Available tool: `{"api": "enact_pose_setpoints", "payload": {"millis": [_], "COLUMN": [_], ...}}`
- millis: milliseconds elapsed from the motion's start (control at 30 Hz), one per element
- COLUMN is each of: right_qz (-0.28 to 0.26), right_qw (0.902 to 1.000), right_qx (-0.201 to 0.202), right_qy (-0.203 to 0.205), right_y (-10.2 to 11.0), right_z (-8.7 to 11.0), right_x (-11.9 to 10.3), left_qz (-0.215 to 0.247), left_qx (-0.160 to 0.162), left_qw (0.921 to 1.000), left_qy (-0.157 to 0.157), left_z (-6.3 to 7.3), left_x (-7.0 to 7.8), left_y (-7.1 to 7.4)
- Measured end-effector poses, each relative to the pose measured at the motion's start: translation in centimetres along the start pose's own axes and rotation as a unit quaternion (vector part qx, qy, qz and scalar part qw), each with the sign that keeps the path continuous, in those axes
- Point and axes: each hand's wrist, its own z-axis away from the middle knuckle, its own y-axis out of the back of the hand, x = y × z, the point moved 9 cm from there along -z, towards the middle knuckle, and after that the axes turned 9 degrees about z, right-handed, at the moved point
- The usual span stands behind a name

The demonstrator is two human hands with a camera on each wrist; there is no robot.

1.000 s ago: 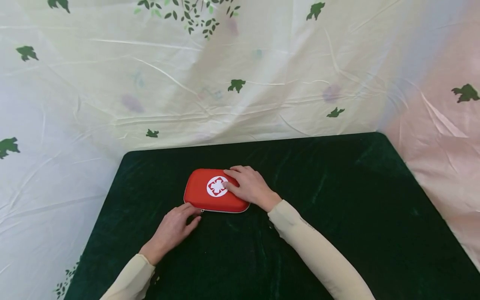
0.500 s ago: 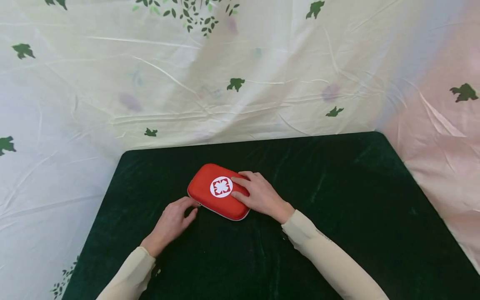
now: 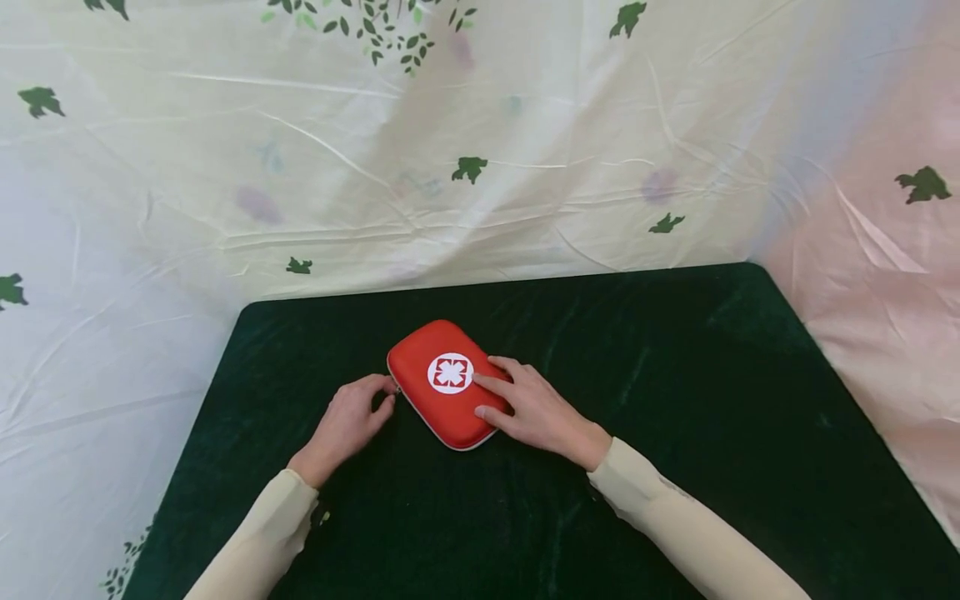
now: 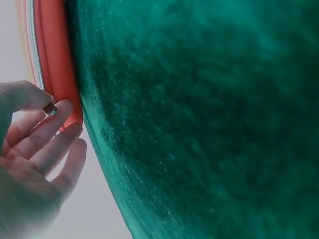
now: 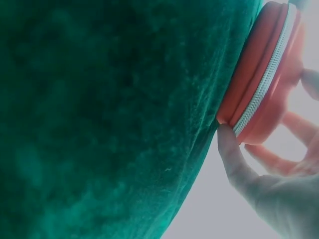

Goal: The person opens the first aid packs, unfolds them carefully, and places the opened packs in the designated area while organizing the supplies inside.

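At the far left, around 9 o'clock in the head view, hangs a pale, creased cloth (image 3: 120,208) printed with dark green bird shapes. Just inside it, at 7 o'clock, a cream sleeve (image 3: 258,533) slants up to the left hand (image 3: 348,417). That hand lies between 8 and 9 o'clock of the red case; its grip is clamped on a small zipper pull (image 4: 50,109), pinched between thumb and index finger, while the other fingers are partly spread beside the case wall.

The red case (image 3: 423,358) lies flat on the dark green surface (image 3: 675,400), slightly left of mid-view, its long axis turned from between 10 and 11 toward between 4 and 5 o'clock. A white round emblem (image 3: 451,373) with a cross-like red-and-white pattern faces up from its lid. Along its side runs a pale zipper (image 5: 264,82), its teeth meshed on the stretch the right wrist view shows.

Between 3 and 4 o'clock of the case is the right hand (image 3: 540,412), its grip clamped on the case's end, fingers curved over it and one touching the low corner beneath the zipper. Its cream sleeve (image 3: 675,517) runs off toward 5 o'clock. Farthest right, at 3 o'clock, the cloth turns pinkish.
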Motion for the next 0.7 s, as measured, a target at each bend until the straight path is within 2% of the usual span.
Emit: {"api": "enact_pose_setpoints", "payload": {"millis": [367, 700], "right_qz": [-0.037, -0.02], "right_qw": [0.9991, 0.9997], "right_qx": [-0.007, 0.007], "right_qy": [-0.02, 0.014], "right_y": [0.0, 0.1], "right_z": [1.5, 2.3], "right_x": [-0.6, -1.6], "left_qz": [0.038, 0.052], "left_qx": [-0.004, 0.008], "left_qw": [0.999, 0.9982], "left_qy": [0.024, 0.027], "left_z": [-1.6, -3.1], "left_x": [-0.3, -0.6], "left_y": [-0.1, -0.2]}}
